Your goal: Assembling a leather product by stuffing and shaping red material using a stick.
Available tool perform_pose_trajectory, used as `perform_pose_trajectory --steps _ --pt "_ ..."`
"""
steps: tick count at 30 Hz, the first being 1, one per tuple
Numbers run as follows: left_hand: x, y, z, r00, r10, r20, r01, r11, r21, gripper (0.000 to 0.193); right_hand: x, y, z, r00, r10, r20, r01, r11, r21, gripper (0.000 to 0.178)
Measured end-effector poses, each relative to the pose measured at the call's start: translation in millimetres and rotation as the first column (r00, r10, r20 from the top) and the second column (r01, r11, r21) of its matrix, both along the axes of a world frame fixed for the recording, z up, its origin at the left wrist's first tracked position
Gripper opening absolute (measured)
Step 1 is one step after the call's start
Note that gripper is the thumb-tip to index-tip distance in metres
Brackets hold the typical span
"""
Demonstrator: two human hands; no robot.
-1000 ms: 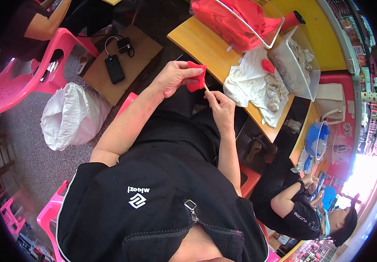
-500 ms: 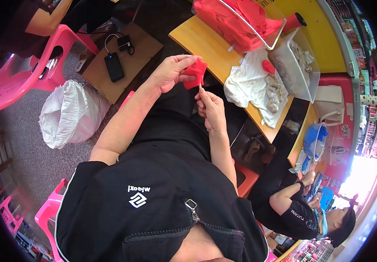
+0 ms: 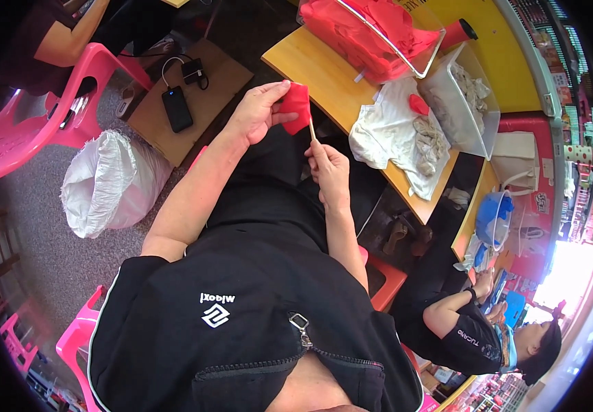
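Observation:
A small red piece of fabric (image 3: 297, 108) is pinched between the thumb and fingers of my left hand (image 3: 256, 113), over my dark-clothed lap. My right hand (image 3: 329, 170) is closed on a thin pale stick (image 3: 312, 129), which looks wooden. Its upper end meets the lower right edge of the fabric; whether it goes into or behind the fabric I cannot tell. Right of both hands, a crumpled white cloth (image 3: 385, 123) lies on the wooden table, with a small red piece (image 3: 418, 104) on it.
A clear bin of red fabric (image 3: 372, 41) and a clear tub of pale scraps (image 3: 458, 96) stand on the wooden table (image 3: 296, 58). To the left are a white woven sack (image 3: 114, 182), a black power bank (image 3: 177, 108) and a pink chair (image 3: 32, 144). A co-worker (image 3: 461, 329) sits at right.
Both hands have shifted slightly left with the fabric and stick. The fabric now hangs flatter and more spread, and more of the stick shows above my right hand.

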State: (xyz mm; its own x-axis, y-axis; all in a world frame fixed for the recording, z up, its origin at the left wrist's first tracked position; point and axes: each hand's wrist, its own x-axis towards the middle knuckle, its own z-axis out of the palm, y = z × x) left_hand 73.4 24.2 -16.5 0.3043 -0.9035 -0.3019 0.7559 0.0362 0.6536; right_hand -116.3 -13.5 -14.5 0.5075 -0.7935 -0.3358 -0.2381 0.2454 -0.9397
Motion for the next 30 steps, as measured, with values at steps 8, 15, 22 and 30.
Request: perform_pose_trajectory --steps 8,15,22,30 --pt "-5.0 -4.9 -6.4 0.933 0.056 -0.357 -0.080 0.995 -0.054 0.017 -4.5 3.1 -4.4 0.984 -0.030 0.176 -0.013 0.970 0.241 0.029" --pt "-5.6 -1.6 -11.4 0.978 -0.018 -0.207 0.023 0.999 0.023 0.017 -3.2 6.3 -6.9 0.987 0.030 0.155 -0.058 0.983 0.177 0.029" --pt "-7.6 -2.5 -12.5 0.944 -0.002 -0.330 0.007 1.000 0.013 0.015 -0.2 11.9 -9.6 0.971 -0.038 0.235 -0.006 0.983 0.185 0.029" --pt "-9.0 -0.1 -7.0 0.949 -0.005 -0.315 0.003 1.000 -0.007 0.016 4.0 13.2 -6.4 0.957 -0.030 0.290 -0.037 0.974 0.225 0.030"
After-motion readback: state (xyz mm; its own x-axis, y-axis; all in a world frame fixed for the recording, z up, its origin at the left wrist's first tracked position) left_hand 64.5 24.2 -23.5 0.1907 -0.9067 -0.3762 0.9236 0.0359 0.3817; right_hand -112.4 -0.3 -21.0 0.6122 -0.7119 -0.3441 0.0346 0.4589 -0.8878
